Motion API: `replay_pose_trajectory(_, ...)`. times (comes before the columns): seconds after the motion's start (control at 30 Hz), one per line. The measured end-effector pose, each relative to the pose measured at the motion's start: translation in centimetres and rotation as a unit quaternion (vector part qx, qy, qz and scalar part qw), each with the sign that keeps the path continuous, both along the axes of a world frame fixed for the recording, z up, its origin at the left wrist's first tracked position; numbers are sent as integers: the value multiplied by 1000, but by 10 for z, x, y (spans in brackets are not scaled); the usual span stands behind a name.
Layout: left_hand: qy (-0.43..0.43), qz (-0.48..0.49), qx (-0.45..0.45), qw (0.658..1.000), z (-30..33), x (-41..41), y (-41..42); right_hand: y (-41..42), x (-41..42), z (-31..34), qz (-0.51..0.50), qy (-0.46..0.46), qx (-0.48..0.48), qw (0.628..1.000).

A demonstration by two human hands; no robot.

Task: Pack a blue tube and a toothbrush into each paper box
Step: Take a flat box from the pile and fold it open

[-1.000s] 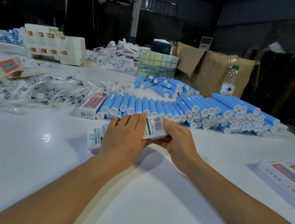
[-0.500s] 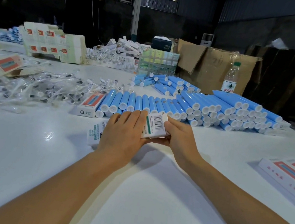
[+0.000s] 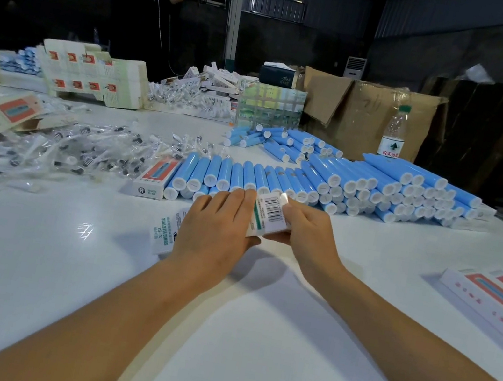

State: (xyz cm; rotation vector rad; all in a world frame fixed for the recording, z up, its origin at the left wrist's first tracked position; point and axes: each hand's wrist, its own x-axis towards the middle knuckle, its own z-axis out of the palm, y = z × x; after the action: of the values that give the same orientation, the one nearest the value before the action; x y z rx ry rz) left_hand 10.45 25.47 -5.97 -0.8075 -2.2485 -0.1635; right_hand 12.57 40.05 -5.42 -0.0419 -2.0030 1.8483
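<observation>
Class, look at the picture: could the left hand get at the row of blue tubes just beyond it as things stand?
Probably not right away: the left hand is gripping the paper box together with the right hand. The blue tubes lie just past its fingertips, with nothing between.

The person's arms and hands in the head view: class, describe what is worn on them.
Nothing is worn. Both forearms are bare up to the frame edge, with no sleeves showing. The left hand and right hand have no gloves, and no rings, watch or bands are visible.
</observation>
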Motion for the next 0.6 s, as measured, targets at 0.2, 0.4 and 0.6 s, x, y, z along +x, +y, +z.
replay_pose_trajectory(0.2,4,-1,-2,1000,-3,-1,0,2,3,4,25,-2,-10,1000)
replay_pose_trajectory(0.4,-45,7,36,998,-3,-2,1,-3,3,-6,55,16,46,997)
replay_pose_trajectory(0.6,-53,34,50,997,-5,-10,0,-1,1,-3,18,8,142,990)
